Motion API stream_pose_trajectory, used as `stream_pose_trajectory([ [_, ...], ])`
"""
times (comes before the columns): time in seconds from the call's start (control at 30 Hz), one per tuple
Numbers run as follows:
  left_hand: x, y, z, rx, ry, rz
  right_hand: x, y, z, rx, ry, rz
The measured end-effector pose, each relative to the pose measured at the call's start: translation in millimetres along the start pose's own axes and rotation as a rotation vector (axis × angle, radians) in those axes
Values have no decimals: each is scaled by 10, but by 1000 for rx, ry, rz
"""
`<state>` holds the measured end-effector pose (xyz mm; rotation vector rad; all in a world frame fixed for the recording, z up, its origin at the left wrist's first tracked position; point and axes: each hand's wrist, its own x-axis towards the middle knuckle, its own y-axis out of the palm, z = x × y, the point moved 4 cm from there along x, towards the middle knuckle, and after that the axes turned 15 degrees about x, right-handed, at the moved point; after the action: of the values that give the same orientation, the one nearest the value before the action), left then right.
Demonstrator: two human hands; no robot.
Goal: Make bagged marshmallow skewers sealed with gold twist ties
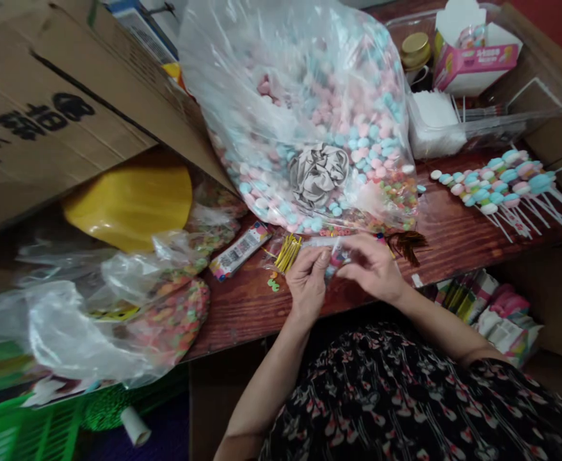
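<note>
Two bare hands work close together near the front edge of the table (242, 323). Left hand (308, 276) is nearly closed, thumb pinched against the fingers on a small clear packet (337, 256); right hand (374, 266) is half open, fingers and thumb curved at the packet's other side, blur hiding whether they grip. Packet sits between both hands, pink and blue showing through. Main risk, I judge: the left pinch slips, or the right pulls too hard, and the thin film tears or tips its contents out. Just left of the left hand, gold twist ties (289, 251) lie heaped; a swinging wrist could scatter them. Below these, loose green and orange candies (273, 282) lie bare and could get brushed off or crushed. Further left, a printed packet (241, 251), probably easy to nudge. Just beyond the hands, a big clear bag (372, 83) of pink and blue candies, a grey scrunchie (319, 174) on it; a knock or snag on the loose film could spill pieces. Right of the right hand, a brown bundle (409, 246), then, well apart, candy sticks (506, 179) piled together; a careless elbow could topple the pile.
</note>
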<state>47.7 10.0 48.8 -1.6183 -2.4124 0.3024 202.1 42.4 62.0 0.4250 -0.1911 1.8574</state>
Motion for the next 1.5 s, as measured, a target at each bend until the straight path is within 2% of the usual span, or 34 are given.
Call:
stream_pose_trajectory([
  [0.07,-47,20,-12,-23,35,44,-53,106,-43,60,17,45],
  [0.1,-76,28,11,-53,11,70,-60,124,-62,76,19,31],
  [0.2,-165,50,150,-143,-162,206,-34,103,-86,70,4,8],
  [0.3,-242,48,233,-146,-230,352,-25,87,-59,11,-78,52],
  [0.4,-314,53,243,-174,-271,458,-75,100,-57,-21,-146,-3],
  [0.5,-370,100,226,-336,-402,587,-126,167,-94,-28,-190,-33],
  [0.6,-339,111,201,-415,-512,674,-112,187,-149,-22,-139,-33],
  [0.67,-277,80,178,-393,-520,710,-76,130,-133,-102,-142,-18],
  [0.73,-226,32,159,-361,-513,752,-53,56,-44,-300,-272,81],
  [0.8,-221,-9,162,-317,-539,852,-85,21,43,-529,-450,323],
  [0.87,-246,-25,188,-252,-577,1015,-165,2,72,-666,-572,609],
  [0.93,-262,-8,213,-202,-599,1192,-227,-30,71,-708,-631,783],
  [1.03,-251,74,190,-145,-571,1407,-255,-60,67,-710,-662,825],
  [1.1,-223,124,143,-26,-456,1468,-270,-49,53,-726,-611,787],
  [1.17,-161,144,93,197,-203,1381,-299,-29,5,-752,-467,721],
  [1.27,-88,90,-3,644,386,1011,-372,-35,-150,-692,-90,578],
  [1.33,-132,28,-54,836,772,751,-437,-46,-280,-503,192,487],
  [1.37,-169,1,-57,881,919,657,-468,-43,-338,-391,312,449],
  [1.4,-199,-21,-45,900,1020,588,-493,-35,-379,-299,396,412],
  [1.43,-213,-37,-23,908,1066,544,-506,-27,-395,-246,428,377],
  [1.5,-186,-46,41,910,987,521,-505,-30,-342,-284,329,298],
])
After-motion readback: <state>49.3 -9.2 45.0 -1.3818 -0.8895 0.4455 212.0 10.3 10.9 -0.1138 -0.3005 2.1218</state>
